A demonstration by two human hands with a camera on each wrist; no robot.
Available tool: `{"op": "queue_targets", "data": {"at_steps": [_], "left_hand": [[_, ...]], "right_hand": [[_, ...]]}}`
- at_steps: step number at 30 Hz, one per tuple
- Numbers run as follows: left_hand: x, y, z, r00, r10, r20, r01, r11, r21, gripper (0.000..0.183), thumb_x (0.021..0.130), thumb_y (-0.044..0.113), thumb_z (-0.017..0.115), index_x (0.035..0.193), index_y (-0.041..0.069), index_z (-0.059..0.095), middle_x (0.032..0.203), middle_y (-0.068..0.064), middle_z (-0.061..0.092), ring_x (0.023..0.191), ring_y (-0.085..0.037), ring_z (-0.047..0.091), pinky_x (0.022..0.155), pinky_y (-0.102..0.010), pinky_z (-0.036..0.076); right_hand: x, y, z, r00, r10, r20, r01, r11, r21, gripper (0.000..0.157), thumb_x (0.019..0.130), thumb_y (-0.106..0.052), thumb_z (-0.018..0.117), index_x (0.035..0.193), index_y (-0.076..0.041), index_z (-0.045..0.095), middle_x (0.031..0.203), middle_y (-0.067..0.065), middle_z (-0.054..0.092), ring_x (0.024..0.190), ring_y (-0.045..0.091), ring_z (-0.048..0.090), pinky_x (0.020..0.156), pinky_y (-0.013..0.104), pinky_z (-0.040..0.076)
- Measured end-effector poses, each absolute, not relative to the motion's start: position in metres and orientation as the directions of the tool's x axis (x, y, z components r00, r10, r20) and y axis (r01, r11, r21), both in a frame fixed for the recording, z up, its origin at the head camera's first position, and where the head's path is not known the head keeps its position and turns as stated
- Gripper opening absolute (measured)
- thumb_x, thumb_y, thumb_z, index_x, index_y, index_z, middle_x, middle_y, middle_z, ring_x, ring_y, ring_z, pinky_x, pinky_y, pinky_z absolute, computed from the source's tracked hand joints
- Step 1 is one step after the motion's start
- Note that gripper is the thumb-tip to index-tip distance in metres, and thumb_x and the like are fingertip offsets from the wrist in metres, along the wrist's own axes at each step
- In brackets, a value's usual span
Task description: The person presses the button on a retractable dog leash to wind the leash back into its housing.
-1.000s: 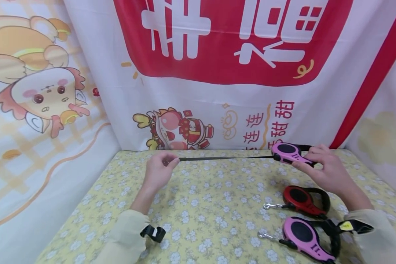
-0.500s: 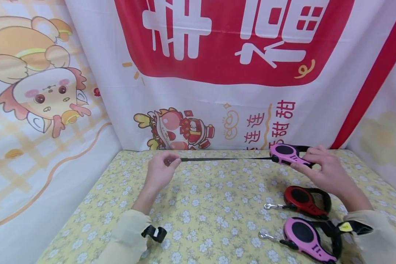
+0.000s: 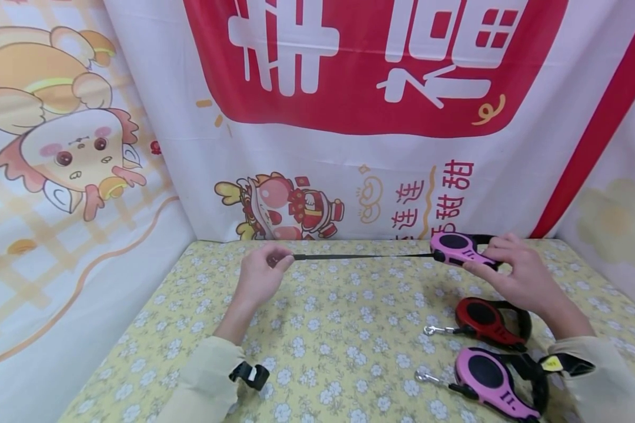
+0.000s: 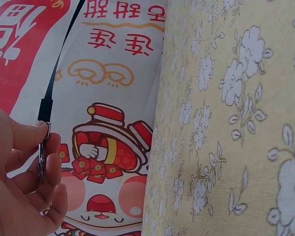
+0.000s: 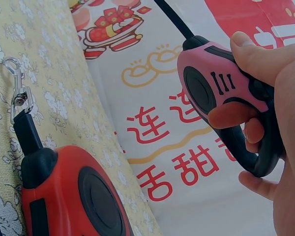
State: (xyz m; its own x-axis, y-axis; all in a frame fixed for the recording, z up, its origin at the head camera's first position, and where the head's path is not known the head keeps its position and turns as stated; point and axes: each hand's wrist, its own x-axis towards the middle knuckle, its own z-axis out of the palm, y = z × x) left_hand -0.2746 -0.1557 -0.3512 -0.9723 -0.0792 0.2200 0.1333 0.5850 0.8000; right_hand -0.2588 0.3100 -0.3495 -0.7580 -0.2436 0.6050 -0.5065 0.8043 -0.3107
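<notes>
A pink and black retractable dog leash is held up by my right hand, fingers curled round its black handle. Its black strap stretches leftward, pulled out in a nearly level line. At the far end my left hand pinches the metal clip between thumb and fingers. On the table below the right hand lie a red retractable leash and, nearer, a second pink one. Each has a silver clip pointing left.
Yellow flowered cloth covers the table. Behind it hangs a white and red printed curtain, close to both hands. Another printed curtain stands along the left side. The two lying leashes sit near the right forearm.
Both hands have shifted only slightly: the left hand a little to the right, the right hand with the pink leash a little to the left. The strap stays stretched between them.
</notes>
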Motion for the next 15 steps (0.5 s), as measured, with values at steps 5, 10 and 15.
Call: {"op": "queue_targets", "data": {"at_steps": [5,10,15], "left_hand": [[-0.2738,-0.1546,-0.3504,-0.971,-0.074,0.225,0.14,0.587,0.797,0.016,0.102,0.021,0.071,0.116,0.014,0.075,0.104,-0.005,0.073,0.094,-0.021,0.065,0.081,-0.033,0.055],[-0.2735,-0.154,-0.3506,-0.972,-0.077,0.223,0.138,0.58,0.803,0.014,0.103,0.021,0.07,0.115,0.015,0.075,0.104,-0.004,0.072,0.094,-0.021,0.064,0.08,-0.033,0.054],[-0.2731,-0.1531,-0.3511,-0.97,-0.074,0.23,0.144,0.585,0.798,0.014,0.103,0.02,0.071,0.115,0.015,0.075,0.104,-0.005,0.073,0.093,-0.021,0.064,0.08,-0.032,0.054]], "right_hand": [[-0.2591,0.3095,-0.3492,-0.757,-0.246,0.605,-0.509,0.803,-0.31,0.014,0.084,-0.022,0.09,0.082,-0.015,0.078,0.08,-0.005,0.051,0.088,0.002,0.034,0.07,0.025,0.03],[-0.2591,0.308,-0.3494,-0.746,-0.259,0.614,-0.525,0.796,-0.302,0.014,0.084,-0.022,0.09,0.083,-0.014,0.079,0.081,-0.006,0.053,0.088,0.002,0.035,0.07,0.024,0.03],[-0.2588,0.3067,-0.349,-0.749,-0.266,0.607,-0.529,0.792,-0.305,0.014,0.084,-0.023,0.09,0.085,-0.013,0.08,0.084,-0.005,0.057,0.089,0.001,0.036,0.071,0.025,0.032]]}}
